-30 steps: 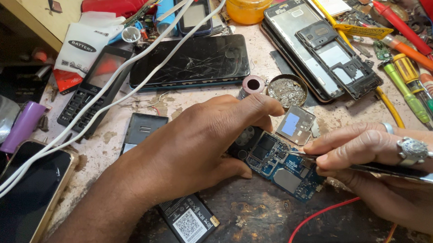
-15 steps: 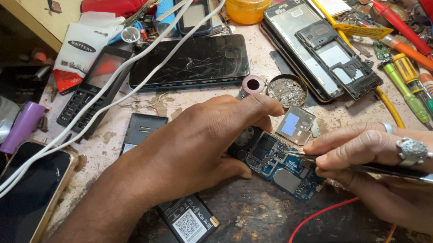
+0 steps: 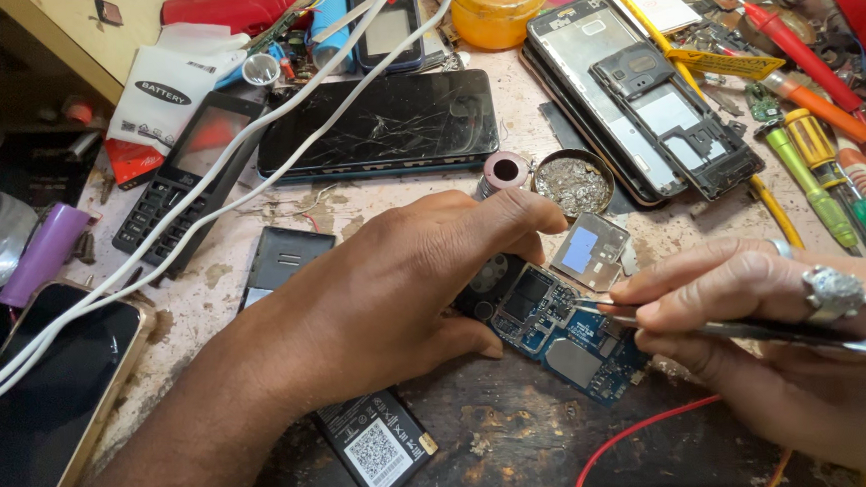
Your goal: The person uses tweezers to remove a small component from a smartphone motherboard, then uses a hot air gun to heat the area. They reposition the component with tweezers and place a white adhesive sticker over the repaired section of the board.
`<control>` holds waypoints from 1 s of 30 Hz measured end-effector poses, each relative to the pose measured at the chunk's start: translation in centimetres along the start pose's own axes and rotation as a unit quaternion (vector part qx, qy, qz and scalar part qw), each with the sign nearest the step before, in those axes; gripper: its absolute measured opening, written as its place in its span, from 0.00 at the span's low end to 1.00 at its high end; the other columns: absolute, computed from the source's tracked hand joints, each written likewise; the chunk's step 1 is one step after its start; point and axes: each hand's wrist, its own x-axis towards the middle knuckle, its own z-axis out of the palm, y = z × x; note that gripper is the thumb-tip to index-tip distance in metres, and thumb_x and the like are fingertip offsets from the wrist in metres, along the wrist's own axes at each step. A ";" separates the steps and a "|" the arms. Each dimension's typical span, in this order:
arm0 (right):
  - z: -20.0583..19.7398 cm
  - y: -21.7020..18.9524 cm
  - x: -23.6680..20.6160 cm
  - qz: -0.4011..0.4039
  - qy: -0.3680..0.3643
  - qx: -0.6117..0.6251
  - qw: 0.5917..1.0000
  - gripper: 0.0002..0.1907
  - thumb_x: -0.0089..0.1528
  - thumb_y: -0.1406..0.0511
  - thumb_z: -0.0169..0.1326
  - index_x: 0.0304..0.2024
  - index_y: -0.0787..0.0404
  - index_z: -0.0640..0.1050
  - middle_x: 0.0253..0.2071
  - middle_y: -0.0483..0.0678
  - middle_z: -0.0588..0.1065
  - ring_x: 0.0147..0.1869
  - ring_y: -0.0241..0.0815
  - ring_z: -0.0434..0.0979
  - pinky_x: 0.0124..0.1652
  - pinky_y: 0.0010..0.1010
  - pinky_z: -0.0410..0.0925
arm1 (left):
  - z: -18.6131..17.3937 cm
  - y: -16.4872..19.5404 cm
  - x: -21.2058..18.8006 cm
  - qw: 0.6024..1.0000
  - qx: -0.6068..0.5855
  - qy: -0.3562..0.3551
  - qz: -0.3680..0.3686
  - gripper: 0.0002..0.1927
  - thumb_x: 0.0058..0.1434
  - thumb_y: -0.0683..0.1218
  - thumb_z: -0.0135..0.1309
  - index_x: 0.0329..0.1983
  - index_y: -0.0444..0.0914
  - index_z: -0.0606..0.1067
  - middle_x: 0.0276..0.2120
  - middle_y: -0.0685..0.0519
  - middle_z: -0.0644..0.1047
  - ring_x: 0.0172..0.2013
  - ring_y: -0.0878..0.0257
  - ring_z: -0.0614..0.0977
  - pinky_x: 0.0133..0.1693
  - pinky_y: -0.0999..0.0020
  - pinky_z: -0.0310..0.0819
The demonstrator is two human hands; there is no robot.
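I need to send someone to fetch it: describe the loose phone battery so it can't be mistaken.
Start at the left hand pressing the blue circuit board at mid-bench. Just below that wrist, on the dark worn patch of bench, lies the battery. It is a flat black rectangle, alone in carrying a white square code label.

Circuit board [image 3: 564, 331] between hands; battery [image 3: 375, 448] nearer; cracked phone [image 3: 381, 123] behind.

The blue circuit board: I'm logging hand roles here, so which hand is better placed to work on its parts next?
Probably the right hand: it holds the tweezers with the tip on the blue circuit board. The left hand is pinning the board down.
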 end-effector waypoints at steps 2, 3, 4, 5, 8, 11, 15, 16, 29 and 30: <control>0.1 0.1 0.0 0.003 0.013 0.006 1.000 0.06 0.59 0.69 0.63 0.38 0.58 0.80 0.45 0.49 0.84 0.48 0.39 0.85 0.46 0.27 0.80 | 0.0 0.0 0.0 1.000 0.004 0.000 0.001 0.41 0.47 0.42 0.71 0.64 0.41 0.65 0.50 0.49 0.79 0.53 0.53 0.82 0.51 0.60 0.79; 0.3 0.0 -0.1 0.007 0.024 0.012 1.000 0.06 0.59 0.70 0.63 0.39 0.59 0.80 0.45 0.50 0.82 0.49 0.39 0.85 0.47 0.27 0.81 | 0.0 0.0 0.0 1.000 0.010 0.001 0.006 0.41 0.47 0.42 0.71 0.64 0.41 0.65 0.50 0.49 0.79 0.53 0.53 0.81 0.51 0.60 0.79; 0.4 0.0 -0.2 0.010 0.036 0.018 0.999 0.06 0.60 0.71 0.62 0.39 0.60 0.79 0.46 0.51 0.81 0.49 0.40 0.85 0.47 0.27 0.82 | 0.0 0.0 0.0 1.000 0.017 0.002 0.011 0.41 0.47 0.42 0.71 0.65 0.41 0.65 0.50 0.49 0.79 0.53 0.53 0.81 0.52 0.59 0.78; 0.5 0.1 -0.3 0.016 0.037 0.059 0.997 0.06 0.61 0.72 0.61 0.40 0.61 0.78 0.47 0.52 0.81 0.50 0.41 0.85 0.50 0.28 0.81 | 0.0 0.0 0.0 1.000 0.015 0.002 0.009 0.41 0.47 0.42 0.71 0.65 0.41 0.65 0.50 0.49 0.79 0.53 0.53 0.81 0.52 0.60 0.78; 0.6 0.2 -0.4 0.033 0.038 0.147 0.988 0.08 0.62 0.75 0.56 0.43 0.64 0.76 0.50 0.56 0.80 0.55 0.44 0.86 0.55 0.30 0.79 | 0.1 -0.1 0.0 1.000 0.009 0.001 0.006 0.41 0.47 0.42 0.71 0.65 0.41 0.65 0.50 0.49 0.78 0.53 0.53 0.81 0.52 0.60 0.78; 0.5 0.3 -0.6 0.039 0.030 0.162 0.986 0.09 0.63 0.76 0.54 0.45 0.65 0.75 0.52 0.57 0.79 0.57 0.45 0.86 0.55 0.31 0.76 | 0.0 -0.1 -0.1 1.000 0.008 0.001 0.006 0.41 0.47 0.42 0.71 0.65 0.41 0.65 0.50 0.49 0.78 0.53 0.53 0.81 0.52 0.60 0.78; 0.6 0.5 -0.7 0.039 0.026 0.174 0.984 0.08 0.63 0.76 0.54 0.45 0.66 0.75 0.52 0.58 0.78 0.57 0.46 0.85 0.55 0.32 0.76 | 0.1 -0.1 -0.1 1.000 0.010 0.004 0.013 0.41 0.47 0.42 0.71 0.64 0.41 0.65 0.50 0.49 0.79 0.54 0.53 0.81 0.52 0.59 0.78; 0.5 0.5 -0.7 0.041 0.026 0.180 0.982 0.08 0.63 0.76 0.54 0.45 0.66 0.75 0.52 0.58 0.78 0.57 0.46 0.85 0.55 0.32 0.76 | 0.1 -0.1 0.0 1.000 0.010 0.005 0.014 0.41 0.47 0.42 0.71 0.64 0.41 0.65 0.50 0.49 0.79 0.54 0.53 0.81 0.52 0.59 0.78; 0.5 1.0 -0.8 0.036 0.021 0.157 0.987 0.08 0.63 0.75 0.55 0.44 0.63 0.76 0.51 0.55 0.80 0.56 0.44 0.86 0.55 0.31 0.77 | 0.0 0.0 0.0 1.000 0.008 0.007 0.014 0.41 0.47 0.43 0.71 0.64 0.40 0.66 0.50 0.49 0.79 0.53 0.53 0.81 0.52 0.59 0.78; 0.4 1.0 -0.7 0.038 0.015 0.158 0.987 0.08 0.63 0.76 0.55 0.44 0.63 0.77 0.51 0.55 0.80 0.57 0.44 0.86 0.55 0.32 0.76 | 0.0 0.0 0.0 1.000 0.008 0.005 0.011 0.41 0.47 0.43 0.71 0.64 0.40 0.66 0.50 0.49 0.79 0.53 0.53 0.81 0.52 0.59 0.78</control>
